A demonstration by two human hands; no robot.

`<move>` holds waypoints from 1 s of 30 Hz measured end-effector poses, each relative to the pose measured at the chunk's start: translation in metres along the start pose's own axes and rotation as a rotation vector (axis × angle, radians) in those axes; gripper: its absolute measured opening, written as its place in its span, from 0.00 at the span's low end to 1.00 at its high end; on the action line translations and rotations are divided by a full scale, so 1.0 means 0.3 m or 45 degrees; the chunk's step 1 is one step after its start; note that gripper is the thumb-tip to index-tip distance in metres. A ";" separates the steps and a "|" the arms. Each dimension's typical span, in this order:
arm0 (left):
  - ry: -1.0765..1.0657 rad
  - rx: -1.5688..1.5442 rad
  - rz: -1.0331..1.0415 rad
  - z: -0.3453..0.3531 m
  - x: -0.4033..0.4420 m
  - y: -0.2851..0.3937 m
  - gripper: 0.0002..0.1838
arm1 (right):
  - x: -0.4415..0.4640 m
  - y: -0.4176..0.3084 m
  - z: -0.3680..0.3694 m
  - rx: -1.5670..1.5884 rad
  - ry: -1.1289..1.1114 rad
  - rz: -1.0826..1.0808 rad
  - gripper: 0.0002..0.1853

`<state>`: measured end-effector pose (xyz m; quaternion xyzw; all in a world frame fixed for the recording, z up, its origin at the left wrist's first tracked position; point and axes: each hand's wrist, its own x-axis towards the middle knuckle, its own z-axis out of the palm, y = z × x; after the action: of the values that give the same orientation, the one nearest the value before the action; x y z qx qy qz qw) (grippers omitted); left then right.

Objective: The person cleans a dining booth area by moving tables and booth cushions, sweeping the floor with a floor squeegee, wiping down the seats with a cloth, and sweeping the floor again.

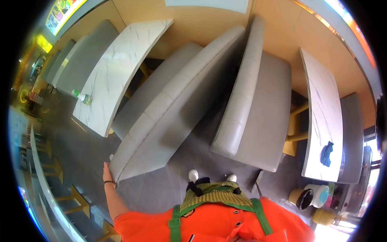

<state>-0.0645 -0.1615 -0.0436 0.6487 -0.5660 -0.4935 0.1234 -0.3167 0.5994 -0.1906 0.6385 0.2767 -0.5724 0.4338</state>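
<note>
"Grey upholstery is meeting the left hand (107,173): its fingers are lying close together, flattened against the outer end of the slanting booth bench (139,141). I'm reading that as bracing or pushing."

"And the right hand?"

"Hiding from view, so I'm not judging its shape. Shifting something that long would be calling for steady pressure, clear of the neighbouring bench (262,109)."

"What are the containers holding?"

"Black liner (305,199) is covering the brown bin (295,196)'s mouth (its depths are escaping me). Beside it, the white bucket (311,188) is showing turquoise, either lid or liquid. Farther left, a spray bottle (85,98) is resting on a marble-patterned table (113,64), its fill defying my eyes."
</note>
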 end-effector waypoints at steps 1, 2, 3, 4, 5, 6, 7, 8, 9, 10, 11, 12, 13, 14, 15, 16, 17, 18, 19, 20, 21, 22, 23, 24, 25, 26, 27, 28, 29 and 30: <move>0.095 -0.250 -0.091 0.013 -0.042 0.003 0.32 | -0.004 0.015 -0.017 0.011 0.015 0.013 0.13; 0.126 -0.280 -0.034 0.030 -0.054 -0.008 0.28 | 0.007 0.012 -0.024 0.025 0.024 0.037 0.13; 0.130 -0.287 -0.027 0.044 -0.057 -0.032 0.28 | -0.010 0.013 -0.017 0.011 0.019 0.005 0.13; 0.105 -0.295 0.033 0.053 -0.066 -0.076 0.27 | -0.017 0.008 -0.011 -0.007 0.012 -0.014 0.12; 0.080 -0.305 0.089 0.062 -0.083 -0.131 0.26 | -0.020 -0.004 0.000 -0.025 0.004 -0.032 0.12; -0.008 -0.437 0.060 0.081 -0.106 -0.186 0.23 | -0.024 -0.016 0.016 -0.047 -0.006 -0.049 0.12; -0.057 -0.665 -0.006 0.129 -0.190 -0.184 0.22 | -0.026 -0.031 0.030 -0.076 -0.017 -0.071 0.11; -0.109 -0.889 -0.067 0.195 -0.298 -0.168 0.21 | -0.025 -0.049 0.050 -0.102 -0.032 -0.087 0.11; -0.098 -0.917 -0.051 0.251 -0.379 -0.168 0.22 | -0.026 -0.061 0.067 -0.126 -0.043 -0.099 0.11; -0.088 -0.939 -0.043 0.302 -0.454 -0.172 0.22 | -0.027 -0.073 0.080 -0.150 -0.051 -0.115 0.10; -0.202 -1.079 -0.093 0.349 -0.518 -0.180 0.21 | -0.030 -0.082 0.091 -0.175 -0.056 -0.130 0.10; -0.317 -1.223 -0.140 0.399 -0.575 -0.181 0.20 | -0.034 -0.096 0.109 -0.200 -0.058 -0.146 0.10; -0.270 -1.228 -0.107 0.458 -0.629 -0.167 0.21 | -0.034 -0.100 0.127 -0.223 -0.066 -0.162 0.10; -0.221 -1.222 -0.080 0.504 -0.689 -0.153 0.21 | -0.037 -0.101 0.131 -0.240 -0.068 -0.168 0.09; -0.242 -1.232 -0.092 0.551 -0.741 -0.132 0.22 | -0.038 -0.104 0.141 -0.263 -0.072 -0.177 0.09; -0.263 -1.245 -0.104 0.595 -0.782 -0.101 0.23 | -0.039 -0.108 0.148 -0.283 -0.068 -0.191 0.09; -0.333 -1.326 -0.165 0.635 -0.822 -0.067 0.25 | -0.045 -0.112 0.152 -0.312 -0.064 -0.204 0.09; -0.390 -1.418 -0.228 0.675 -0.854 -0.037 0.26 | -0.055 -0.113 0.157 -0.354 -0.052 -0.218 0.08; -0.351 -1.444 -0.198 0.727 -0.855 -0.027 0.27 | -0.065 -0.114 0.153 -0.391 -0.035 -0.232 0.08; -0.322 -1.462 -0.170 0.775 -0.844 -0.021 0.28 | -0.075 -0.111 0.146 -0.424 -0.021 -0.243 0.08; -0.311 -1.476 -0.170 0.807 -0.834 0.002 0.28 | -0.084 -0.107 0.143 -0.461 -0.016 -0.260 0.08; -0.236 -1.445 -0.149 0.841 -0.831 0.023 0.29 | -0.094 -0.102 0.131 -0.508 -0.005 -0.279 0.08; -0.164 -1.397 -0.140 0.856 -0.837 0.027 0.29 | -0.105 -0.093 0.108 -0.538 0.007 -0.291 0.08; -0.164 -1.394 -0.144 0.864 -0.832 0.034 0.29 | -0.110 -0.081 0.090 -0.575 0.010 -0.308 0.07; -0.140 -1.359 -0.121 0.858 -0.834 0.027 0.30 | -0.121 -0.065 0.060 -0.608 0.024 -0.320 0.07; -0.123 -1.330 -0.099 0.856 -0.844 0.014 0.31 | -0.134 -0.053 0.033 -0.643 0.035 -0.333 0.07; -0.142 -1.330 -0.100 0.856 -0.840 0.001 0.31 | -0.144 -0.037 0.008 -0.669 0.044 -0.355 0.07; -0.192 -1.203 -0.044 0.853 -0.838 -0.015 0.31 | -0.153 -0.014 -0.022 -0.695 0.057 -0.373 0.07; -0.236 -1.081 0.019 0.846 -0.832 -0.022 0.32 | -0.160 0.007 -0.045 -0.723 0.065 -0.390 0.07; -0.255 -1.089 0.032 0.828 -0.823 -0.021 0.32 | -0.163 0.028 -0.063 -0.745 0.071 -0.409 0.07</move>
<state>-0.2229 0.1510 -0.0445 0.4814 -0.3278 -0.7423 0.3313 -0.3095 0.6190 -0.1416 0.4505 0.5381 -0.5119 0.4954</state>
